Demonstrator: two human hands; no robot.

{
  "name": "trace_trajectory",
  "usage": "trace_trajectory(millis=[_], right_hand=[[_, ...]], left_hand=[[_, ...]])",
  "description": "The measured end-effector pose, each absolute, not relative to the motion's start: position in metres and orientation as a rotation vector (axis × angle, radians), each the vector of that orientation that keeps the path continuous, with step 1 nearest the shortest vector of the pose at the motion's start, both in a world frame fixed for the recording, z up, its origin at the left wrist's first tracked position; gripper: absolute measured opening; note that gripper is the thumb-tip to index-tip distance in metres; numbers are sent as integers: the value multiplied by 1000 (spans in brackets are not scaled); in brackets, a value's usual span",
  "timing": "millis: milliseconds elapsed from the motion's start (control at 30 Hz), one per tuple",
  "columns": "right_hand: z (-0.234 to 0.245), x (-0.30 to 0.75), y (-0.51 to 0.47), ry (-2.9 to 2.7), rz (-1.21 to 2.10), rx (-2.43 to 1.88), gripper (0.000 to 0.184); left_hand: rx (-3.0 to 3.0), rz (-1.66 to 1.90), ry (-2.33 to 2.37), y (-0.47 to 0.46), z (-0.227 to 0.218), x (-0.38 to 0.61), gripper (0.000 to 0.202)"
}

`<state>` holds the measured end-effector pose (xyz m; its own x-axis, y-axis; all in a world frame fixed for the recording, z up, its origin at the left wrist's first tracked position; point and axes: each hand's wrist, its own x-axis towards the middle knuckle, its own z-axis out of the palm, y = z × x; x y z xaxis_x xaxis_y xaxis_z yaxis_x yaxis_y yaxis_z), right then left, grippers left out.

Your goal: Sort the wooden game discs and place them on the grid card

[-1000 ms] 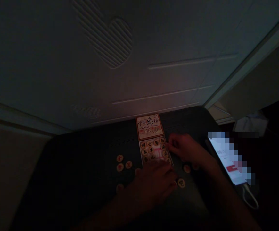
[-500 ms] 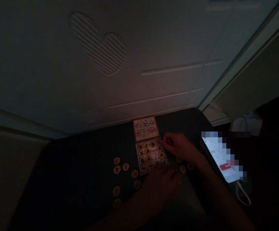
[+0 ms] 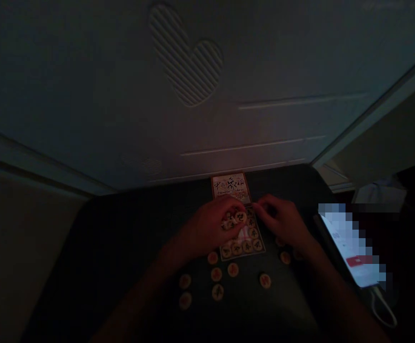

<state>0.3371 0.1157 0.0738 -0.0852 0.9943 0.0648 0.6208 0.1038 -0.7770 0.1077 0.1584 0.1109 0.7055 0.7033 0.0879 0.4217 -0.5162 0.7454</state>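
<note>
In dim light a small open box (image 3: 243, 234) of round Chinese chess pieces lies on a dark table (image 3: 121, 238), its printed lid (image 3: 230, 187) folded back behind it. My left hand (image 3: 210, 224) reaches over the box's left part and pinches one round chess piece (image 3: 240, 217) at its fingertips. My right hand (image 3: 282, 220) rests at the box's right edge with fingers curled; what it holds, if anything, is hidden. Several pieces lie inside the box.
Several loose pieces (image 3: 217, 274) lie on the table in front of the box, a few more (image 3: 285, 257) under my right wrist. A lit phone (image 3: 352, 247) with a cable lies at the right. A pale panel with a heart relief (image 3: 189, 62) stands behind.
My left hand has moved from the front of the box up over its left part and now holds a piece. The right hand has stayed at the box's right edge. The camera shifted.
</note>
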Motion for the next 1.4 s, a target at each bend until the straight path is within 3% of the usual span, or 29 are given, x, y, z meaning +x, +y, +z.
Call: trace_trajectory(millis=[467, 800, 1400], right_hand=[[65, 320, 109, -1566, 1043, -1337, 19], [65, 321, 113, -1847, 860, -1444, 11], [49, 324, 112, -2093, 833, -1381, 11]], left_hand=[[2099, 618, 715, 162, 96, 112, 11], [2316, 254, 859, 161, 81, 97, 15], [2360, 149, 889, 159, 83, 97, 13]])
